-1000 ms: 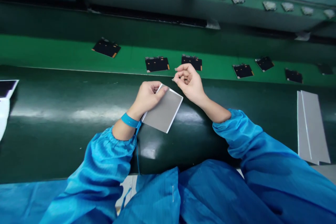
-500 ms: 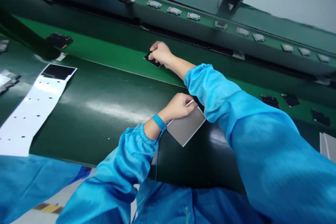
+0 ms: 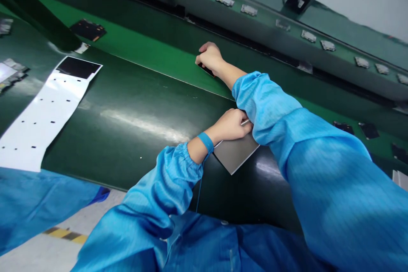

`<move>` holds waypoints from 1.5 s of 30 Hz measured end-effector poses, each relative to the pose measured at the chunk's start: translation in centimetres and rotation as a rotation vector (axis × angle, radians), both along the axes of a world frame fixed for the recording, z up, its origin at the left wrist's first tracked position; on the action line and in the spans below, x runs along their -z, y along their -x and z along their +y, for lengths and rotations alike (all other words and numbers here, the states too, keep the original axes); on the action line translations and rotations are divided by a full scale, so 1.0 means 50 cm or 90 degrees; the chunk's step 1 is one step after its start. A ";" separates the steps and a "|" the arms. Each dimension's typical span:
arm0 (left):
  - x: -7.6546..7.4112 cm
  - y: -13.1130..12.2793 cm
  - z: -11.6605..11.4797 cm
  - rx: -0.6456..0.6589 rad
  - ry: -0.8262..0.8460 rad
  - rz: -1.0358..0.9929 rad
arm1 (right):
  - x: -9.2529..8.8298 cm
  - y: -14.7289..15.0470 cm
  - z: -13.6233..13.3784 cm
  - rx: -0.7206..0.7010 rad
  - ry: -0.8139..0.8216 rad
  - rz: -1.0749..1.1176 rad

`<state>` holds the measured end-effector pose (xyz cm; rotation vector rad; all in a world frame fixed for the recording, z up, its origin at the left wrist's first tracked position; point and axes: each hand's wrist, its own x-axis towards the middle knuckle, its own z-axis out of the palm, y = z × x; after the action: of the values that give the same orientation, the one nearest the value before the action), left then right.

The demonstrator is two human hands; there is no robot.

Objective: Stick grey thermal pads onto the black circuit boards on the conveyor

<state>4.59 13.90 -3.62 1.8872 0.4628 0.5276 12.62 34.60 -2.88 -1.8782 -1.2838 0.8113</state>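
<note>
My left hand point(image 3: 234, 125), with a blue wrist strap, is closed on a grey sheet point(image 3: 236, 153) with white edges over the dark green table. Beyond it, my right hand point(image 3: 210, 57) reaches to the bright green strip and grips a small black piece point(image 3: 206, 69), mostly hidden under the fingers. My right sleeve covers the far corner of the grey sheet.
A long white sheet point(image 3: 41, 121) with a black panel point(image 3: 79, 68) at its top lies at left. More black pieces point(image 3: 369, 130) rest on the green strip. Small metallic parts point(image 3: 225, 0) line the raised ledge. Another person's blue sleeve point(image 3: 47, 204) is at lower left.
The view has shifted, so most things sit differently in the frame. My right hand now covers more of the black piece. My left hand still holds the grey sheet.
</note>
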 end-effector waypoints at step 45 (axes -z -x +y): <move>-0.010 0.004 -0.002 -0.017 0.000 0.024 | 0.041 -0.159 -0.101 -0.071 -0.072 -0.155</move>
<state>4.40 13.79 -3.11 1.8962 0.5131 0.5107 20.55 29.54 -4.92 -1.8702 -1.5613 0.5639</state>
